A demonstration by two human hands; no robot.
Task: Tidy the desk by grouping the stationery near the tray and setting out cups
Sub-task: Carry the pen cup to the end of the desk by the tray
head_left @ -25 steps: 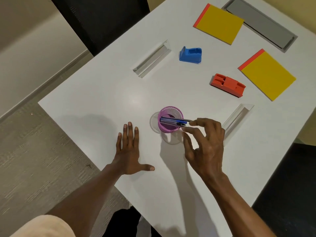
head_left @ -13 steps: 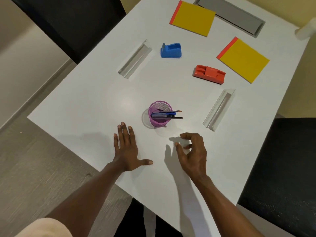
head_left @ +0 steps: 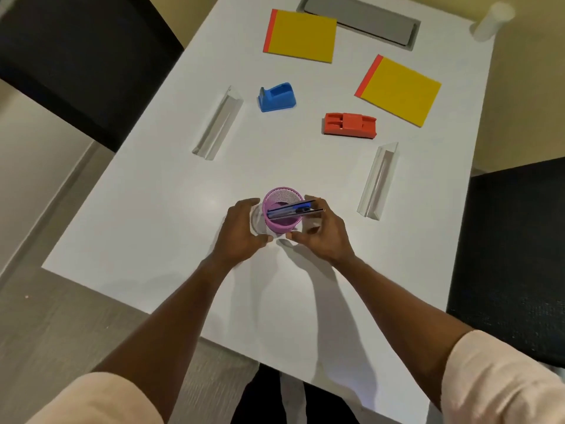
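A purple mesh pen holder (head_left: 282, 225) stands on the white desk (head_left: 153, 215) with several pens (head_left: 290, 210) leaning out to the right. A clear cup (head_left: 256, 220) stands touching its left side. My left hand (head_left: 241, 237) curls around that clear cup. My right hand (head_left: 327, 240) grips the pen holder's right side, thumb in front, fingers behind near the pen tips. Further back lie a blue tape dispenser (head_left: 276, 97), a red stapler (head_left: 350, 125) and two yellow notepads (head_left: 301, 33) (head_left: 400, 90). A grey tray (head_left: 360, 21) is set at the far edge.
Two clear acrylic troughs lie on the desk, one at the left (head_left: 218, 123) and one at the right (head_left: 379, 182). A white cup stack (head_left: 492, 21) stands at the far right corner. Black chairs flank the desk at left (head_left: 76, 56) and right (head_left: 513, 255).
My right hand let go of the pens, drew back, then came forward again. My left hand lifted off the desk. Both hands now close around the pen holder and clear cup.
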